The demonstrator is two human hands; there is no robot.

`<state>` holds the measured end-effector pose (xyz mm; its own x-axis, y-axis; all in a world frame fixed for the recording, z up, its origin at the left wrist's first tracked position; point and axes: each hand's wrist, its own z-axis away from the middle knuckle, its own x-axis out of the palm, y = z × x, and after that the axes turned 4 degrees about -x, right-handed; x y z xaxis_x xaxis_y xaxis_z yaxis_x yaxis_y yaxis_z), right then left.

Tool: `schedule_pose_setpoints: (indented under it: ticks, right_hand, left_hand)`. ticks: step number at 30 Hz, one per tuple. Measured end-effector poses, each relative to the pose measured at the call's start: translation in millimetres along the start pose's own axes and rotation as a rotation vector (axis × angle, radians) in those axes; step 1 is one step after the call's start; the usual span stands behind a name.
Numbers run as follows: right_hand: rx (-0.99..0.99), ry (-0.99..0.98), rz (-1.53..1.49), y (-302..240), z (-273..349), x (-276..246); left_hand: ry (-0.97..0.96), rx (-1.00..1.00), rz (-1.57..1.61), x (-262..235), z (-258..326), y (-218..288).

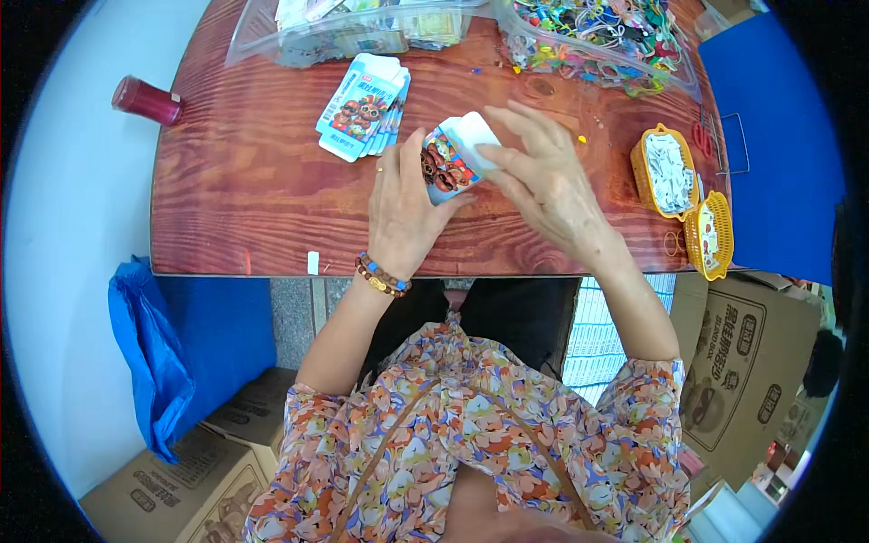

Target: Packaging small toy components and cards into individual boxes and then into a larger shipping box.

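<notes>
Red wooden counter (pixel 262 204); clear bins (pixel 244 36) at its far edge, presumably leaving working room. Over its middle, the left grip (pixel 398 206) clasps a small carton (pixel 446 172), probably steadying it; the right grip (pixel 552 185) touches its flap (pixel 472 134), whether pinching I cannot tell.

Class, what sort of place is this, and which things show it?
Probably a small packing workshop: little cartons lie stacked flat on the table, near a bin of colourful bits, with big cardboard boxes nearby.
</notes>
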<state>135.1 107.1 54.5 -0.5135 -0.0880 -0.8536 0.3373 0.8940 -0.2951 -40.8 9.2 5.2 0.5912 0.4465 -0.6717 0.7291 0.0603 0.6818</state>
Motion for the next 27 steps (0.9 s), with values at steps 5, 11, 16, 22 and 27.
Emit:
schedule_pose_setpoints:
  ticks: [5, 11, 16, 22, 27]
  right_hand:
    - [0.045, 0.144, -0.125, 22.8, -12.4, -9.5]
    - [0.434, 0.042, 0.141, 135.7, -90.6, -61.0]
    - [0.358, -0.245, 0.282, 190.3, -121.1, -24.9]
    - [0.46, -0.341, 0.032, 201.6, -129.4, -36.6]
    - [0.498, -0.002, -0.429, 155.7, -120.2, -68.3]
  left_hand:
    - [-0.014, 0.04, -0.018, -3.5, -0.1, -11.7]
    - [-0.116, -0.024, 0.01, -7.5, -0.3, -6.5]
    - [-0.096, 0.013, 0.07, 2.4, 6.8, -9.5]
    - [-0.099, -0.018, 0.091, -8.1, -2.3, -11.6]
    - [-0.067, 0.024, 0.102, -1.6, -22.7, -16.6]
